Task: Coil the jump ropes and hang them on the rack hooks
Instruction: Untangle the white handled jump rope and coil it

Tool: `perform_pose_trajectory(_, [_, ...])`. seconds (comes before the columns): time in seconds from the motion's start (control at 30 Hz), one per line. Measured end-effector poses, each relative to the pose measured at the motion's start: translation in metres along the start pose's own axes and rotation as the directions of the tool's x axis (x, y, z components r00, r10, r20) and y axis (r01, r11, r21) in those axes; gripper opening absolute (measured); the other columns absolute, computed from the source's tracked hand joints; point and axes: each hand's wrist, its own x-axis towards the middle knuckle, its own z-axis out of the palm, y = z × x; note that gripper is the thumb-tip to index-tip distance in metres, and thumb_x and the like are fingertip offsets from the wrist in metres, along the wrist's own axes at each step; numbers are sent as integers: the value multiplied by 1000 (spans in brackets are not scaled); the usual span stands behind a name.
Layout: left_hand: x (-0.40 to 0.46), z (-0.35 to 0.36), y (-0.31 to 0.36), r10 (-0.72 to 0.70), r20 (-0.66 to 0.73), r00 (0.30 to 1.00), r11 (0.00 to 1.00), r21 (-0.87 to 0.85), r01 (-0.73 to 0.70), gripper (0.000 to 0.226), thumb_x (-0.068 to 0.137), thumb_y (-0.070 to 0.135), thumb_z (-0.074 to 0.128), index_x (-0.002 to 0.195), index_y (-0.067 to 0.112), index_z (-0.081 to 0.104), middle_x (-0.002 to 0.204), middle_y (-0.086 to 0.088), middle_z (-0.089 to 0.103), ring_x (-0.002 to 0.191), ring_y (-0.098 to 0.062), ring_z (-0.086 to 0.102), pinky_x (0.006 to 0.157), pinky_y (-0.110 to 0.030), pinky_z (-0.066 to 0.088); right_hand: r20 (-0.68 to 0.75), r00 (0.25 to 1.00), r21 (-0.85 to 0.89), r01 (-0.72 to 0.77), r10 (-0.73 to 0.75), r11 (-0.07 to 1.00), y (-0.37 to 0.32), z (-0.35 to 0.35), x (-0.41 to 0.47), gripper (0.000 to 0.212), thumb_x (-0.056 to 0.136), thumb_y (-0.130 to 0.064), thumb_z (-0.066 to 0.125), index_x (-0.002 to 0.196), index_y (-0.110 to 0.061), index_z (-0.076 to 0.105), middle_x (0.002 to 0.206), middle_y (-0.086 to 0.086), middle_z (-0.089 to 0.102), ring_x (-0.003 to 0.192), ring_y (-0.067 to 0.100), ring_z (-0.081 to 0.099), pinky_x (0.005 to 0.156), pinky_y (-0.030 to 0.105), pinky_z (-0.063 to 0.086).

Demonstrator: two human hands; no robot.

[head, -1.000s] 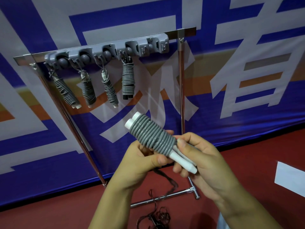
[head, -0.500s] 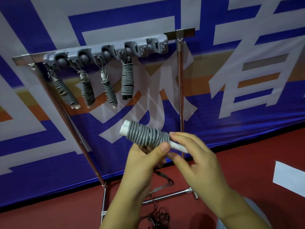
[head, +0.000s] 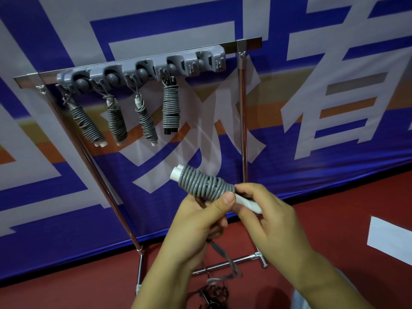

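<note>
1. Left hand (head: pixel 196 228) grips the coiled jump rope (head: pixel 205 183) from below, thumb pressed on the last grey turns near the right end.
2. Right hand (head: pixel 270 216) curls round the white handles (head: pixel 247 202) sticking out of the coil's right end, fingers pinching them.
3. Rope is held mid-air in front of the rack (head: pixel 242 112), well below the grey hook strip (head: pixel 142 69) – not hung yet.
4. Four coiled ropes (head: pixel 170 105) hang on hooks at left & middle; the right-end hook (head: pixel 217 61) looks free, prob the target.
5. Risks, as I judge them:
   - Coil is fat at the left, thin at the right – if the thumb lifts, the end turns could spring loose & unwind.
   - No hanging loop visible on this rope; w/o one it may slip off the hook.
   - Can't tell if the tail end is tucked.
6. Dark cord tangle (head: pixel 214 291) lies on the red floor (head: pixel 334 197) near the rack foot – could snag a foot when stepping in.
</note>
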Motion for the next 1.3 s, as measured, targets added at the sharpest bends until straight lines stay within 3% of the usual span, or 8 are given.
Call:
perform_pose_trajectory(0.27, [-2, -3, -1, -146, 74, 987, 987, -63, 151, 46, 83, 31, 55, 113, -3, 54, 63, -3, 55, 45, -6, 35, 45, -16, 32, -76, 958, 298, -244, 278, 923, 7, -8, 4, 19, 84, -33, 63, 95, -47, 58, 94, -19, 67, 78, 2, 67, 66, 13, 50])
perform_pose_trajectory(0.4, [-7, 0, -4, -152, 121, 981, 988, 24, 151, 33, 91, 29, 56, 97, -1, 68, 60, -3, 53, 45, -5, 32, 44, -14, 29, -98, 930, 417, -284, 354, 863, 10, -17, 14, 39, 90, -2, 58, 94, -41, 58, 85, -8, 71, 72, 6, 69, 64, 14, 52])
perform_pose_trajectory(0.6, [-4, -8, 1, -89, 52, 995, 986, 143, 80, 18, 84, 26, 66, 82, 9, 70, 59, -3, 58, 42, -12, 39, 36, -20, 27, -50, 942, 403, -286, 333, 869, 13, -18, 17, 45, 91, -5, 58, 98, -49, 64, 91, -12, 71, 78, 8, 70, 68, 20, 56])
perform_pose_trajectory(0.7, [1, -9, -2, -29, -32, 999, 990, 135, 33, 8, 73, 11, 68, 81, 8, 67, 78, -12, 72, 60, -14, 62, 59, -21, 52, -44, 941, 371, -296, 335, 880, 18, -14, 18, 45, 91, -4, 59, 102, -47, 62, 94, -16, 70, 80, 9, 69, 71, 22, 57])
perform_pose_trajectory(0.8, [5, -10, -8, 111, -105, 988, 887, 459, -51, 11, 81, 5, 69, 78, 16, 69, 79, -5, 73, 75, -16, 68, 74, -25, 55, -64, 940, 352, -292, 334, 889, 22, -12, 21, 43, 90, -5, 61, 102, -47, 62, 92, -11, 70, 83, 8, 69, 71, 23, 58])
perform_pose_trajectory(1.0, [28, -19, -9, 241, -330, 913, 790, 613, 14, 21, 83, 11, 71, 68, 15, 57, 65, 1, 67, 60, -9, 64, 58, -23, 53, -108, 976, 222, -159, 186, 962, 21, 1, 24, 27, 90, -20, 62, 110, -37, 66, 102, -18, 63, 91, 9, 66, 71, 30, 59])
perform_pose_trajectory(1.2, [58, -32, -20, 156, -340, 928, 554, 807, 202, 37, 96, 34, 52, 70, 8, 50, 56, -8, 56, 38, -13, 46, 46, -30, 44, -106, 994, 150, 0, 16, 989, 25, 18, 28, 31, 92, -28, 53, 123, -29, 56, 98, -12, 58, 88, 9, 64, 69, 33, 58])
perform_pose_trajectory(1.3, [62, -40, -27, -16, -322, 947, 643, 721, 256, 45, 99, 40, 41, 79, 6, 64, 46, -5, 53, 35, -12, 43, 43, -27, 41, -122, 992, 168, -22, 43, 986, 29, 19, 32, 32, 91, -22, 59, 122, -27, 60, 95, -15, 59, 90, 8, 64, 71, 35, 59])
